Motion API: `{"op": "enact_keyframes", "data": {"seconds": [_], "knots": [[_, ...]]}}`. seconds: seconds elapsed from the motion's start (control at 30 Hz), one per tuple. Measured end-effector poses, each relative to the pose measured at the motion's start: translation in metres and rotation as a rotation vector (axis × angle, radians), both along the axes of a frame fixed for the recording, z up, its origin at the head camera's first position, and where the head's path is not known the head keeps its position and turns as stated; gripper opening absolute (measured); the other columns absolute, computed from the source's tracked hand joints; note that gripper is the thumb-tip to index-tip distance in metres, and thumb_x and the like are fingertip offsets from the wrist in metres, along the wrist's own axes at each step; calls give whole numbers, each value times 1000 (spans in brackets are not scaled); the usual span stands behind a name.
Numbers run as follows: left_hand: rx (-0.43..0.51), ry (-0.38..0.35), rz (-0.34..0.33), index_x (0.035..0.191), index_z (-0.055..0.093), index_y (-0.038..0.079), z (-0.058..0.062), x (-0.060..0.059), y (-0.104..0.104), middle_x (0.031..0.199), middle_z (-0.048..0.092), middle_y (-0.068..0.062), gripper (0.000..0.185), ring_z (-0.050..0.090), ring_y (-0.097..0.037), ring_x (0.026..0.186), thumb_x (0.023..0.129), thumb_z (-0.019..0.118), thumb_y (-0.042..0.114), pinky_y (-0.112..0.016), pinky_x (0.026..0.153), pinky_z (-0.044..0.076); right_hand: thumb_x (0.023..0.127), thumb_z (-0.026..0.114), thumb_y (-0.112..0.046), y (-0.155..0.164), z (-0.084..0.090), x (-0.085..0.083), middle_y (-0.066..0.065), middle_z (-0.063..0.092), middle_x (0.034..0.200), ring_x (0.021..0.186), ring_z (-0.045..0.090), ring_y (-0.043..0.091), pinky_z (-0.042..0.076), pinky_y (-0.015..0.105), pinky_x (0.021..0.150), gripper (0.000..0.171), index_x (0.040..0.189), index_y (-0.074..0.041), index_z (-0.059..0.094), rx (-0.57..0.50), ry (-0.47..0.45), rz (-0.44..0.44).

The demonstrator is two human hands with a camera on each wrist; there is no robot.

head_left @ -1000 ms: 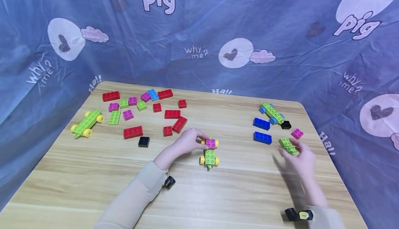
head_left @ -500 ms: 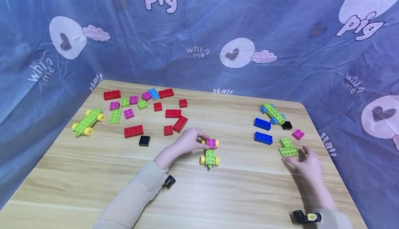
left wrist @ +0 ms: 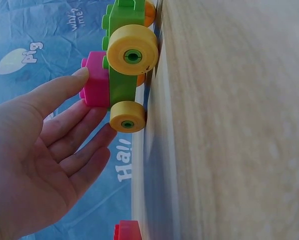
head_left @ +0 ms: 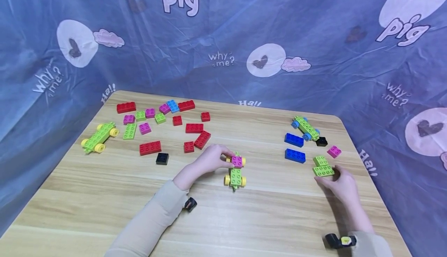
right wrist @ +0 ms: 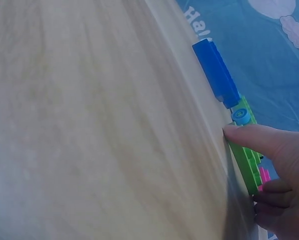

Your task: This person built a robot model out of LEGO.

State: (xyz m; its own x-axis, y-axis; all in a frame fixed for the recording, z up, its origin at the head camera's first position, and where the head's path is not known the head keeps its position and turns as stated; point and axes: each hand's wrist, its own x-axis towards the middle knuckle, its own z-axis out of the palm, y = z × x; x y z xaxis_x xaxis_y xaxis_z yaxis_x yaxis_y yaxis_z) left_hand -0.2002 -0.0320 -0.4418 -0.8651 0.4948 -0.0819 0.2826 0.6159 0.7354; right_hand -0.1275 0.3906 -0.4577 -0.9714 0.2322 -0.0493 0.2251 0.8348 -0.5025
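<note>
Near the table's middle, my left hand [head_left: 213,159] pinches the pink square brick [head_left: 237,161], which sits on the far end of a lime-green car base [head_left: 235,177] with yellow wheels. In the left wrist view my thumb lies on the pink brick [left wrist: 95,79], with the fingertips on its other side by a yellow wheel [left wrist: 128,117]. At the right, my right hand [head_left: 343,185] holds a long lime-green brick [head_left: 323,171] by its two ends, thumb to the left. A small lime-green brick [head_left: 320,160] stands right behind it. The right wrist view shows the green brick [right wrist: 245,165] between thumb and fingers.
Beyond my right hand are two blue bricks [head_left: 295,155], a blue-wheeled green car base [head_left: 305,128], a black brick [head_left: 321,141] and a pink brick [head_left: 334,151]. Several red, pink and green bricks and another yellow-wheeled base [head_left: 100,137] lie at the left.
My right hand set the green bricks down, loosened to the right, then came back in on the long brick's ends. My left hand stayed on the pink brick.
</note>
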Motion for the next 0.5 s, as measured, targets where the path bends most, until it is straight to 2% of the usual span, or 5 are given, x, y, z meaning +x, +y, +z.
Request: {"op": "enact_keyframes", "data": {"seconds": [0.5], "knots": [[7,-32,12,117,72,13,0,0,1,116,72,-3,39,65,-21,110,82,79,27,-38,100,49,82,77,-32,-2,-2,-2,45,41,132,114,48,54,39,61,95,90,139,21,32,6,0,-31]]}}
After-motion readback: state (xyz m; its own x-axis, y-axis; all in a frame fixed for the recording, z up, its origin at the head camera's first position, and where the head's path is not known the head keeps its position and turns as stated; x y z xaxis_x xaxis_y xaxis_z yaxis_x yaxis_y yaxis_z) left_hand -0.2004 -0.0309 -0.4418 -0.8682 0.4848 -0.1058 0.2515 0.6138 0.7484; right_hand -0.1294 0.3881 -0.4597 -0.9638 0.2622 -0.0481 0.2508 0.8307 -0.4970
